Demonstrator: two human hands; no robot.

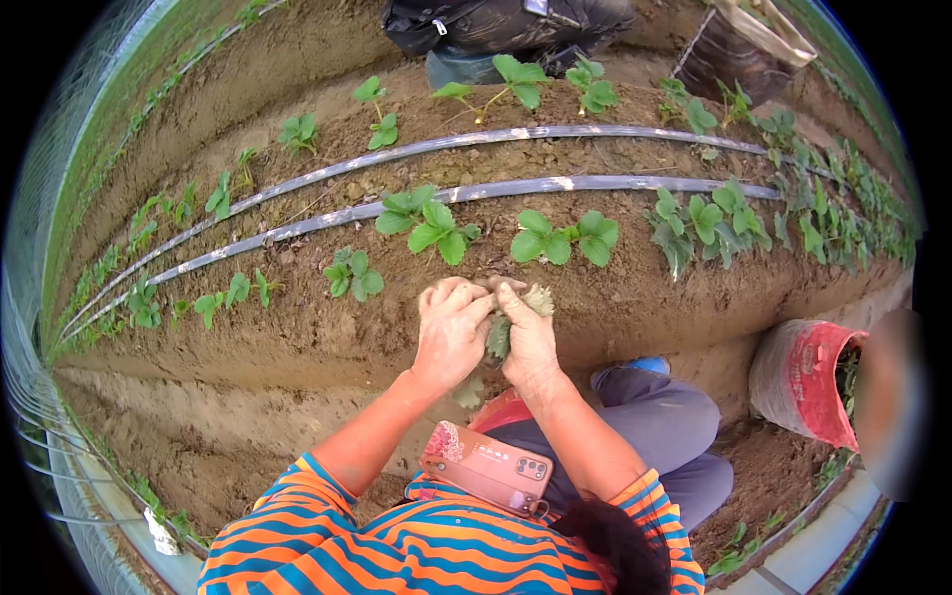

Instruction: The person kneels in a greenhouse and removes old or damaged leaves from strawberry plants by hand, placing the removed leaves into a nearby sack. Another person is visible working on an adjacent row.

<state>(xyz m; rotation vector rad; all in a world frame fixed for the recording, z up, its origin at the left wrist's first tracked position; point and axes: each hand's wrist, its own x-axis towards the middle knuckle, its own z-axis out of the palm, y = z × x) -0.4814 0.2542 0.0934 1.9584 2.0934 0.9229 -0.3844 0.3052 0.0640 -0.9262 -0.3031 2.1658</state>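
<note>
My left hand [451,332] and my right hand [529,338] meet at the near shoulder of a soil bed [416,320]. My right hand grips some dull grey-green strawberry leaves [498,336], which stick out on both sides of its thumb. The bent fingers of my left hand press up against the right fingers; what lies under them is hidden. Just beyond my hands grow young strawberry plants, one to the left [437,232] and one to the right [565,238]. A pale loose leaf [468,392] lies below my wrists.
Two drip irrigation lines [476,195] [476,139] run along the bed. A red and white sack [792,379] with leaves in it stands at right. Another person's dark clothing [513,30] and an open bag [744,52] are across the bed. A phone [487,467] hangs at my chest.
</note>
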